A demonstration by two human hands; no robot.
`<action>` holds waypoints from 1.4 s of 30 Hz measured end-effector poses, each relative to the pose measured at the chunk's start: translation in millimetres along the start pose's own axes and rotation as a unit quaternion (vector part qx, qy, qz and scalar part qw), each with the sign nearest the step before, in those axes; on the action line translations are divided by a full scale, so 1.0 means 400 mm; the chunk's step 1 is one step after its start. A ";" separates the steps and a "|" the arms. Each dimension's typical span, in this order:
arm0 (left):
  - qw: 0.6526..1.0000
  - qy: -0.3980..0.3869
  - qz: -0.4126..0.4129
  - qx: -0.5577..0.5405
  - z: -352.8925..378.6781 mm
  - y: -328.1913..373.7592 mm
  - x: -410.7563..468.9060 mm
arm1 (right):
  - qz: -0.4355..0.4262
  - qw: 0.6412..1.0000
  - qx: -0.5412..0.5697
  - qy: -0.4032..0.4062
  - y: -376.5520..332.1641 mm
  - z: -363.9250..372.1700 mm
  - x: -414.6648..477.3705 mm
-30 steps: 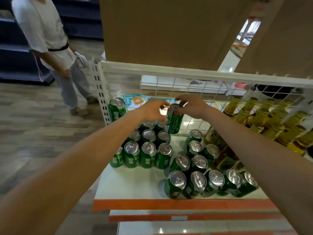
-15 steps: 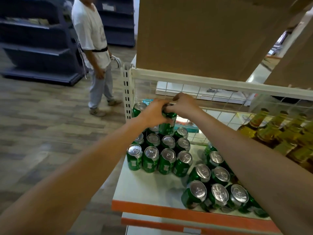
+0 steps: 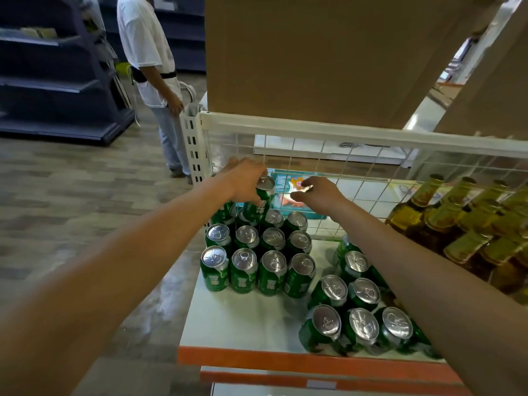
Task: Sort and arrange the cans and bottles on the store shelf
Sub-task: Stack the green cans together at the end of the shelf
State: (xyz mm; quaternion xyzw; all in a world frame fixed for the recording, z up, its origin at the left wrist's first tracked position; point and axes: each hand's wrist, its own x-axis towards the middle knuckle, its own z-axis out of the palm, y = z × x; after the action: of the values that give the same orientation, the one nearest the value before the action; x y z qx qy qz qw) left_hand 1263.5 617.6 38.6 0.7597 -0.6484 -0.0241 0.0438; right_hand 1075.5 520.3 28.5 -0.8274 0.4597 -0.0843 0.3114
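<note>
Counted the green cans as best I could; the left block had four in front, four in the second row, and about four more behind, half hidden; one lifted can was up in the left hand; the right bunch showed seven tops, maybe more under the arm; amber bottles came to at least eight, running off the edge; two hands, counting the right hand; two cardboard boxes; one bystander.

Cans left — bottles right.
</note>
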 end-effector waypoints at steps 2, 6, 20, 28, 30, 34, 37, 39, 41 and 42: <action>1.000 0.000 0.005 0.030 0.009 -0.003 0.001 | 0.016 1.000 -0.013 -0.006 0.039 -0.001 -0.002; 0.999 0.009 -0.006 0.038 0.020 -0.021 -0.006 | 0.043 0.999 -0.019 -0.010 0.093 -0.007 -0.009; 0.997 0.006 -0.025 0.075 0.033 -0.034 -0.032 | 0.072 0.996 -0.055 -0.018 0.189 0.008 -0.040; 0.991 0.018 -0.008 0.135 0.051 -0.046 -0.051 | 0.104 0.990 -0.092 0.022 0.272 -0.023 -0.067; 0.988 0.031 -0.020 0.153 0.056 -0.027 -0.068 | 0.108 0.988 -0.110 0.013 0.292 -0.032 -0.082; 0.979 0.182 0.005 0.091 0.088 0.051 -0.115 | 0.128 0.985 -0.113 -0.018 0.340 -0.043 -0.092; 0.974 0.217 0.060 0.003 0.127 0.132 -0.121 | 0.126 0.982 -0.138 -0.025 0.372 -0.041 -0.083; 0.982 0.169 0.082 -0.024 0.146 0.184 -0.105 | 0.117 0.981 -0.154 -0.021 0.386 -0.039 -0.072; 0.988 0.120 0.087 -0.032 0.161 0.227 -0.080 | 0.120 0.980 -0.156 -0.020 0.393 -0.038 -0.060; 0.991 0.100 0.083 -0.038 0.167 0.245 -0.068 | 0.124 0.980 -0.154 -0.024 0.395 -0.036 -0.055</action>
State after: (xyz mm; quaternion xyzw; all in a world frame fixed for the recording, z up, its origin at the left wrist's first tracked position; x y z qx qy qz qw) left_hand 1156.5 627.1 -18.8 0.6998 -0.7001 0.0311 0.1385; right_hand 945.1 471.3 -50.5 -0.8039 0.5585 0.0462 0.1992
